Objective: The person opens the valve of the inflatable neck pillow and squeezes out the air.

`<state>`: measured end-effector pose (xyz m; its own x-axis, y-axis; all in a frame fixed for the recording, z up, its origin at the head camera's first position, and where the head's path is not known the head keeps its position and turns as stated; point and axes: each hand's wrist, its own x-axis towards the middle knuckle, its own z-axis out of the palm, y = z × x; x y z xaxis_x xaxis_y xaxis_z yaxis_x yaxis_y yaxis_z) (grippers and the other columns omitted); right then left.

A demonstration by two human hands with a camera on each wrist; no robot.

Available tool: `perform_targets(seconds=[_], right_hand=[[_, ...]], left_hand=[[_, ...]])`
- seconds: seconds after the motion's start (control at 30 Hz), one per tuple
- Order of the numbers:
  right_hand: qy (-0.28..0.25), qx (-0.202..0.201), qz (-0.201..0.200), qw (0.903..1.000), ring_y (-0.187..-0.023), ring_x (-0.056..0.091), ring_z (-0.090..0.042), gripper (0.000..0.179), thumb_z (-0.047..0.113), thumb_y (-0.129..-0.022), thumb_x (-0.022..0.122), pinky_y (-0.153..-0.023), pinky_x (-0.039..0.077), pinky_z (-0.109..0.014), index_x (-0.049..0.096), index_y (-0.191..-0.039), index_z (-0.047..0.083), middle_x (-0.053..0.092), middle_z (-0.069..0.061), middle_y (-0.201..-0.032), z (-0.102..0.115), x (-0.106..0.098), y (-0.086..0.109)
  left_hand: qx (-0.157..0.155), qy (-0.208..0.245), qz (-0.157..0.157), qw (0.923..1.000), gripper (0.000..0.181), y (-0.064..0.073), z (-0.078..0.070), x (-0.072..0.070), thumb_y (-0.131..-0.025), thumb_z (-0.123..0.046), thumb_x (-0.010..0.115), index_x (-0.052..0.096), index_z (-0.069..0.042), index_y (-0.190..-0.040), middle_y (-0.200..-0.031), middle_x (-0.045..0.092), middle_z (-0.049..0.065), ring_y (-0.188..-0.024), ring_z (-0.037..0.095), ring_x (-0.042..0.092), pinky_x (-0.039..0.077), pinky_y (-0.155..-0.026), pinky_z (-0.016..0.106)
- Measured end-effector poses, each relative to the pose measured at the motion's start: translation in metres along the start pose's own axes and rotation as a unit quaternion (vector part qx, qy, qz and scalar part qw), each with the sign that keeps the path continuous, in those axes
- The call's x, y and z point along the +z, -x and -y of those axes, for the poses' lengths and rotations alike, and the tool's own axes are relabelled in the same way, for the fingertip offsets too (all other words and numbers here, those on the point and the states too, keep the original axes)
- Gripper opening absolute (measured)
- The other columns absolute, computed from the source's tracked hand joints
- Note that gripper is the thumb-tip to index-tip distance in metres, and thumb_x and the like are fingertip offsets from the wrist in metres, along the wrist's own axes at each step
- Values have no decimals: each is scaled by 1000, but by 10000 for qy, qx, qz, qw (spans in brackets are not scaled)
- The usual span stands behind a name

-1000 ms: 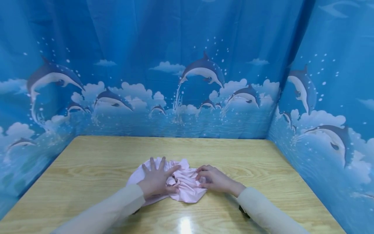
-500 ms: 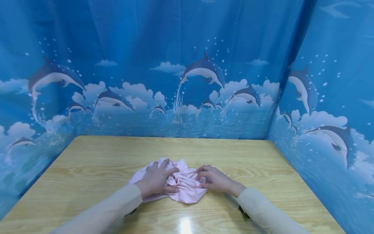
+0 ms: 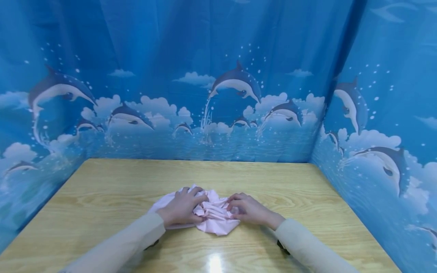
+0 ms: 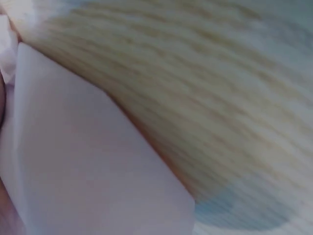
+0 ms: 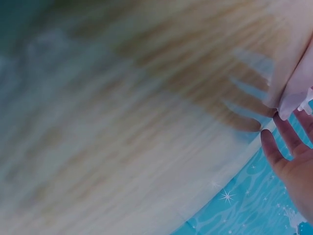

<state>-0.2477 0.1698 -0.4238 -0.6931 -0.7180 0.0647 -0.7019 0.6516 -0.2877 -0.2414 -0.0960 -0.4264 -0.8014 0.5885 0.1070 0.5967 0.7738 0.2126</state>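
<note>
A crumpled pink cloth [image 3: 216,222] lies at the near middle of the surface [image 3: 290,185], its long axis running left to right. The left hand [image 3: 182,207] grips its left part with bent fingers; the right hand [image 3: 252,210], loosely curved with digits parted, touches its right end. Blue dolphin-print curtains [image 3: 164,38] hang beyond the wood-grained surface.
</note>
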Motion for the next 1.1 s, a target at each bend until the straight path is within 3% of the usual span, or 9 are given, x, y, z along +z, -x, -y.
perform_targets(seconds=[0.17, 0.37, 0.5, 0.67, 0.87, 1.1], right_hand=[[-65, 48, 19, 10000, -112, 51, -21, 19, 31, -83, 65, -97, 41, -45, 66, -98, 21, 56, -2, -120, 1, -1, 0], [-43, 15, -6, 10000, -111, 51, -21, 18, 31, -83, 65, -96, 42, -44, 66, -98, 21, 56, -2, -119, 1, 0, 0], [-63, 9, -29, 10000, -110, 52, -21, 17, 30, -82, 66, -95, 42, -44, 66, -97, 20, 56, -3, -119, 1, 0, 0], [-67, -61, -82, 9999, -109, 52, -21, 18, 29, -81, 66, -94, 42, -45, 66, -97, 20, 57, -4, -118, 2, -1, 0], [-77, -182, -175, 9997, -107, 53, -23, 18, 29, -81, 67, -91, 44, -46, 66, -96, 19, 58, -5, -116, 0, 0, 0], [-66, -219, -202, 9995, -106, 53, -22, 18, 30, -81, 67, -91, 44, -44, 66, -96, 20, 58, -3, -116, -3, 1, -1]], left_hand=[[-96, 129, 107, 9998, 68, 2, -1, 0, -68, -77, 51, 51, -34, -120, -136, 40, 3, -118, 39, 40, 36, -89, 61], [-324, -36, -267, 9991, 75, 1, -8, 6, -61, -87, 43, 55, -31, -109, -131, 45, 3, -121, 44, 37, 32, -92, 66], [-512, -69, -337, 9981, 76, -3, -14, 8, -60, -89, 40, 55, -28, -104, -128, 48, 4, -122, 44, 35, 28, -92, 68], [-675, -187, -341, 9970, 68, -8, -17, 10, -63, -83, 48, 52, -27, -101, -123, 49, 4, -121, 43, 36, 28, -91, 69], [-833, -286, -180, 9959, 59, -11, -21, 10, -68, -69, 58, 54, -26, -108, -122, 48, 5, -119, 41, 38, 28, -91, 70], [-734, -273, -128, 9968, 52, -11, -24, 6, -71, -61, 61, 49, -32, -112, -124, 46, 4, -117, 40, 40, 32, -89, 67]])
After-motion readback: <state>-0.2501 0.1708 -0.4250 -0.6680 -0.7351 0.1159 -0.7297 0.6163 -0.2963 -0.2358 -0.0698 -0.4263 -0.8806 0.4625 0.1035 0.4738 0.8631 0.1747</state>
